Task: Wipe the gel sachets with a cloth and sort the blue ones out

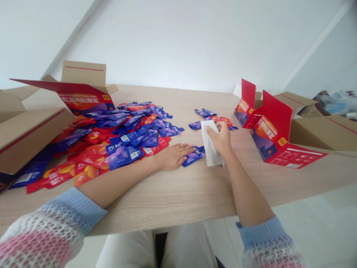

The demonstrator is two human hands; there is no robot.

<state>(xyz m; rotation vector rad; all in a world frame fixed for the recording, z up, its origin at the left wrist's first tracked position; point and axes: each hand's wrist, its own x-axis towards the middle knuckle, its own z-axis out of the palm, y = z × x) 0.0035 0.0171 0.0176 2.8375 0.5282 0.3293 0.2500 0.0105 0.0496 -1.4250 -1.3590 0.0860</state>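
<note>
My left hand lies flat with its fingers stretched out, the fingertips on the near end of a blue-purple pouch on the table. In my right hand is a folded white cloth, pinched between thumb and fingers just right of that pouch. Behind the cloth lies a small group of blue and red pouches, partly hidden by the cloth and my right hand. A big heap of red and blue pouches spreads to the left of my left hand.
An open red carton stands behind the heap, and brown carton flaps jut in at the left. Two open red cartons stand at the right. The wooden table ends close before my lap; a wall rises behind.
</note>
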